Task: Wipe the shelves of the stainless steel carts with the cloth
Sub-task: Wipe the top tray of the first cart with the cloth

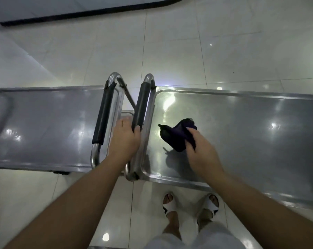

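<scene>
Steel carts stood side by side on a pale tiled floor (pixel 170 42), handles nearly touching: the left cart (pixel 44 126) and the right cart (pixel 242 132), each showing a shiny top shelf. Black padding covered both handles. The left hand (pixel 125 137) grasped the right cart's padded handle (pixel 140 106), thumb curled around it. The right hand (pixel 200 150) gripped a dark purple cloth (pixel 175 135) bunched on the right cart's shelf near its left end. White sandals (pixel 189 205) showed below.

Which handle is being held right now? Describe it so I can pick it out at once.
Two steel carts stand end to end, their handles side by side in the middle. The held handle belongs to the right cart, where the cloth is. Only its black sleeve has the left hand round it.
</scene>
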